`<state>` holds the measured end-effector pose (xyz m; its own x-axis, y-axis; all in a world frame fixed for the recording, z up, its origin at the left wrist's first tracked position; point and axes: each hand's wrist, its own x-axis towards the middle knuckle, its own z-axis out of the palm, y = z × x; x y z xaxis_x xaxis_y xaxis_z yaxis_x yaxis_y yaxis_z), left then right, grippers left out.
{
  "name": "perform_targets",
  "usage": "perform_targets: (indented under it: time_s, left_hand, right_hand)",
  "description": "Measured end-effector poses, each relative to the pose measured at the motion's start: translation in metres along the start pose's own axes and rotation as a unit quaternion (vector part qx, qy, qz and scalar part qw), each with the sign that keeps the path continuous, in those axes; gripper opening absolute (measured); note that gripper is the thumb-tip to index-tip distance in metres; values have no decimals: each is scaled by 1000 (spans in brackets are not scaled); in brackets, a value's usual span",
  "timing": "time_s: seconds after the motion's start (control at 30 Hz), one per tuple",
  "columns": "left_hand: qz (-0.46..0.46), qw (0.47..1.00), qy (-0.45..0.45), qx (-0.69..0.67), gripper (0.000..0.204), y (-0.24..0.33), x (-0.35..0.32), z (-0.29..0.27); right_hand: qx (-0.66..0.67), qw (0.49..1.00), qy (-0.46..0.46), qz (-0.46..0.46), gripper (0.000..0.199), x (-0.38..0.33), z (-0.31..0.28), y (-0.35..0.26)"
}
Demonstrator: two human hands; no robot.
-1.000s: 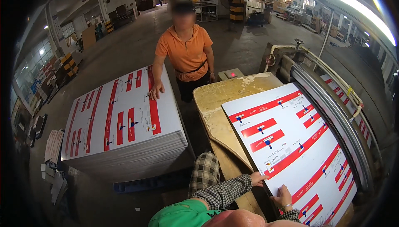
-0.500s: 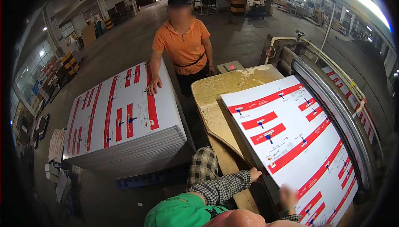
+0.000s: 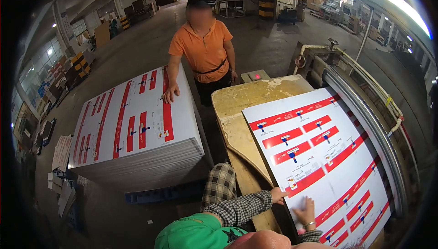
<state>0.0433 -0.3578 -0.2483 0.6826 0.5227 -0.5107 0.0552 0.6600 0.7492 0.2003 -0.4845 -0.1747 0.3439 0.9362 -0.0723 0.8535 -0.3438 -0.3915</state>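
A large white printed sheet with red bars and small blue marks lies on a worn wooden feed table. At the sheet's near left edge, my left hand has its fingers curled on the edge. My right hand rests flat on the sheet just to the right, fingers spread, with a bracelet on the wrist. Both sleeves are checked.
A tall stack of the same printed sheets stands to the left. A person in an orange shirt stands behind it with one hand on top. A machine roller and rail run along the right.
My right hand has slid a little up the sheet toward my left hand. The person in orange keeps a hand on the stack.
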Motion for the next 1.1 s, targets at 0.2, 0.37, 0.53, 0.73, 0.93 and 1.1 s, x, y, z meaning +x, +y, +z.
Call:
perform_targets:
  time_s: [0.2, 0.37, 0.53, 0.73, 0.93, 1.1]
  left_hand:
    - [1, 998, -56, 7, 30, 2, -8, -6]
    - [-8, 986, -112, -124, 36, -3, -6, -11]
    - [129, 975, 33, 178, 40, -29, 19, -20]
    - [-66, 945, 113, 301, 42, -25, 27, -18]
    - [-27, 995, 54, 76, 34, -5, 4, -3]
    - [-28, 992, -60, -106, 45, 3, -4, -1]
  right_hand:
    - [-4, 998, -43, -49, 81, -19, -3, -3]
    - [221, 972, -68, 46, 29, -11, -49, -13]
    - [222, 972, 78, -4, 26, -22, -96, -24]
    - [263, 964, 30, 36, 29, -34, -45, -18]
    - [259, 961, -64, 76, 28, -27, -15, 13]
    - [104, 982, 120, 98, 31, 27, -16, 34]
